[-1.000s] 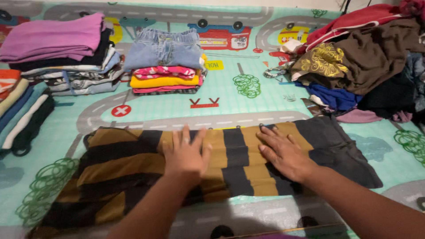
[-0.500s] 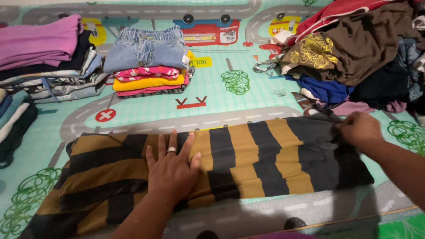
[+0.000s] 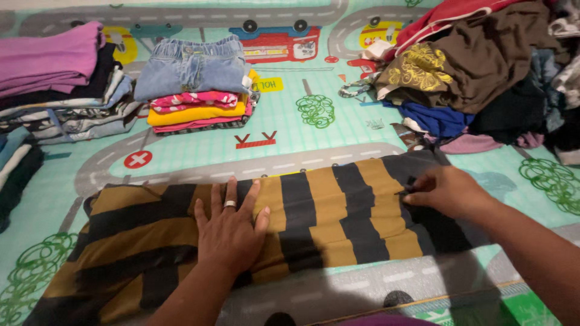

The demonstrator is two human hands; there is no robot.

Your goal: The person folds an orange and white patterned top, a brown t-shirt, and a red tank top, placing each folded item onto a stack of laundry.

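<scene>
- The striped garment (image 3: 326,211) lies flat across the near part of the play mat (image 3: 290,136), running from the lower left corner up towards the right of centre.
- It has broad bands of mustard brown and black; on the right half the bands run roughly crosswise, on the left half they slant along its length.
- Its right end is plain dark cloth, and the far edge looks folded over in a fairly straight line.
- The left hand (image 3: 229,226) rests palm down on the middle of the garment, fingers spread and unclenched, pressing rather than gripping; a ring (image 3: 229,204) sits on one finger.
- The right hand (image 3: 447,192) is at the dark right end, fingertips pinched on a bit of the cloth; it seems to hold a fold there, though the dark fabric makes that hard to be sure of.
- Beyond the garment the mat shows a grey road, green trees and a red vehicle print.
- At the far middle stands a small folded stack (image 3: 196,99): pale jeans on top, then pink, yellow and dark pieces.
- On the far left is a taller folded pile (image 3: 57,84) topped with purple cloth.
- At the far right lies an unfolded heap (image 3: 483,72) of brown, red, blue and black clothes, well apart from the hands.
</scene>
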